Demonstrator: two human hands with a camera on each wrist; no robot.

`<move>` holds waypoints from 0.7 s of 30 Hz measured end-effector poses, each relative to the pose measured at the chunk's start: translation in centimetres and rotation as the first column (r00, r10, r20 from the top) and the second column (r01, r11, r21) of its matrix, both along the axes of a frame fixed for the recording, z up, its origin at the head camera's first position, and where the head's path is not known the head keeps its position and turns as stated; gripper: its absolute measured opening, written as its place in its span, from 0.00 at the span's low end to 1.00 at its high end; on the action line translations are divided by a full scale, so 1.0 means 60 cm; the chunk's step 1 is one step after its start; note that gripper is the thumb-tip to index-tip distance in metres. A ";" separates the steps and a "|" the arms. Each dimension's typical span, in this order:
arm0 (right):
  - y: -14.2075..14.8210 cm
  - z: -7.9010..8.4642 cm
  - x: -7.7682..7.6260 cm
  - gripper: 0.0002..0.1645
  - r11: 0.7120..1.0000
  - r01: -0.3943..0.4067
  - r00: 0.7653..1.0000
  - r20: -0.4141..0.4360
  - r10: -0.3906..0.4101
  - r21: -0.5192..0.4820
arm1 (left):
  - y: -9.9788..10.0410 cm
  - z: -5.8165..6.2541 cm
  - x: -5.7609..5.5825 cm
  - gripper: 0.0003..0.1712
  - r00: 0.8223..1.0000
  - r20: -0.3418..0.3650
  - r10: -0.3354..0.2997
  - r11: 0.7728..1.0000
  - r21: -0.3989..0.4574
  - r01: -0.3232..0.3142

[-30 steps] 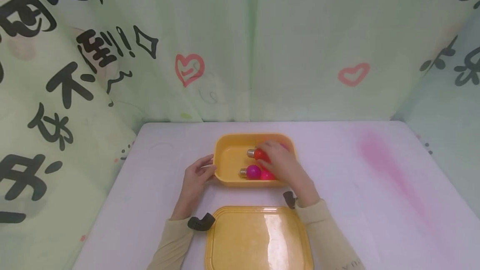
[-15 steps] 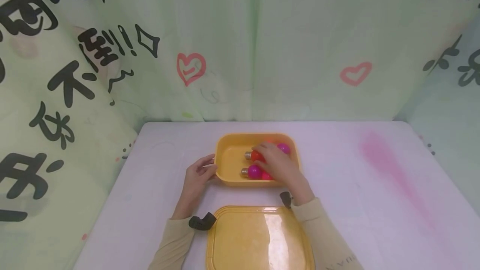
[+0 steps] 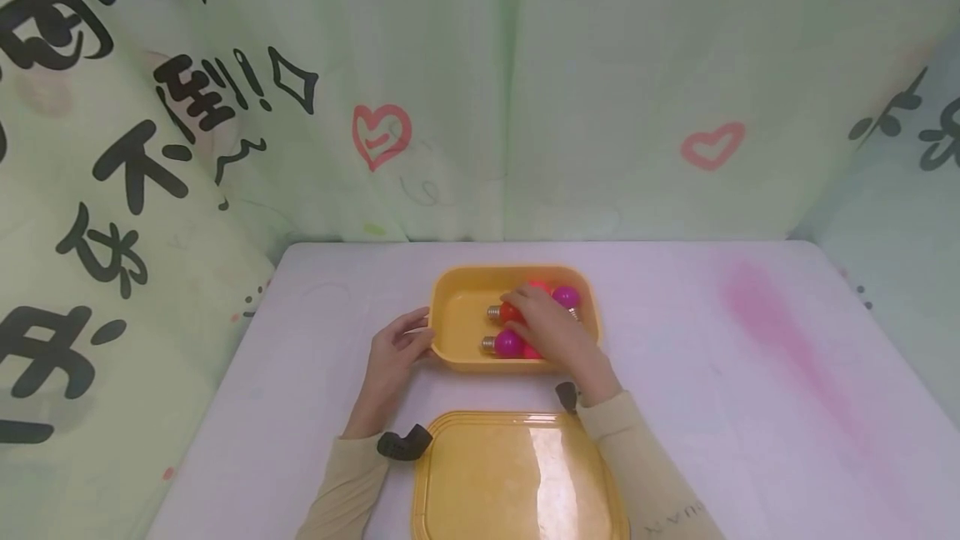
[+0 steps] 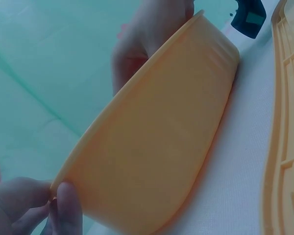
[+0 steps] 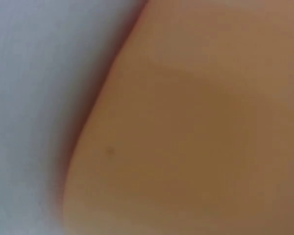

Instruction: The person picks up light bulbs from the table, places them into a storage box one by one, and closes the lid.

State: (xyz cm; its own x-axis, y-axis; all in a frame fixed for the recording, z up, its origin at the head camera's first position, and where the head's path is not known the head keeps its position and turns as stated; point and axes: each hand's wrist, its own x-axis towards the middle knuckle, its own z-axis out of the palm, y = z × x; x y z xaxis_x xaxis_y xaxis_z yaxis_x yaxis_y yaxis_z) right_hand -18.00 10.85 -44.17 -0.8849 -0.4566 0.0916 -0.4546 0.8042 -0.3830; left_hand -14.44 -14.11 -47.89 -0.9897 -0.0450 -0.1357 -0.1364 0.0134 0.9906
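In the head view, several toy light bulbs lie in a shallow yellow plastic box (image 3: 459,315). My left hand (image 3: 393,354) pinches the box's left rim; the left wrist view shows fingers (image 4: 68,205) on both sides of the rim. My right hand (image 3: 555,327) reaches inside and grips a red bulb (image 3: 511,312), its silver screw base pointing left. Just below that is a purple bulb (image 3: 508,344), beside a pink one (image 3: 531,352) partly covered by the hand. Another purple bulb (image 3: 566,297) sits at the back right. Only the box's blurred outer wall (image 5: 196,137) fills the right wrist view.
A flat yellow lid (image 3: 487,473) lies on the white table (image 3: 720,440) in front of the box, between the forearms. A black wrist mount (image 3: 405,443) overlaps its left corner in view. Printed cloth curtains (image 3: 600,107) stand behind and at the sides.
My right hand has shifted slightly left with the red bulb, uncovering more of the purple bulb and a reddish one at the back. The left hand stays on the rim.
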 end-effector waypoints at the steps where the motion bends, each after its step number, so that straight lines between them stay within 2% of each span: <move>1: 0.001 0.000 0.000 0.26 1.000 -0.001 1.000 0.001 0.001 -0.001 | 0.000 0.000 0.000 0.24 1.000 0.000 -0.001 1.000 0.000 0.001; 9: 0.003 0.001 0.002 0.26 1.000 0.009 1.000 0.010 -0.009 -0.013 | 0.002 -0.001 0.000 0.24 1.000 -0.001 -0.002 1.000 0.011 0.003; 21: 0.008 0.012 0.004 0.17 0.999 -0.032 0.997 -0.064 0.030 -0.036 | 0.000 -0.003 -0.001 0.24 1.000 -0.005 0.002 1.000 0.021 -0.002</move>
State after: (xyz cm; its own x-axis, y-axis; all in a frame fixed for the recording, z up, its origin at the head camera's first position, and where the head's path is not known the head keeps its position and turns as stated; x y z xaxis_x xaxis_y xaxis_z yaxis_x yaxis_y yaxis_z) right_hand -17.77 11.31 -43.45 -0.8622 -0.4791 0.1643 -0.5035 0.7752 -0.3815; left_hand -14.48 -14.14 -48.07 -0.9903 -0.0446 -0.1313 -0.1311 -0.0073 0.9913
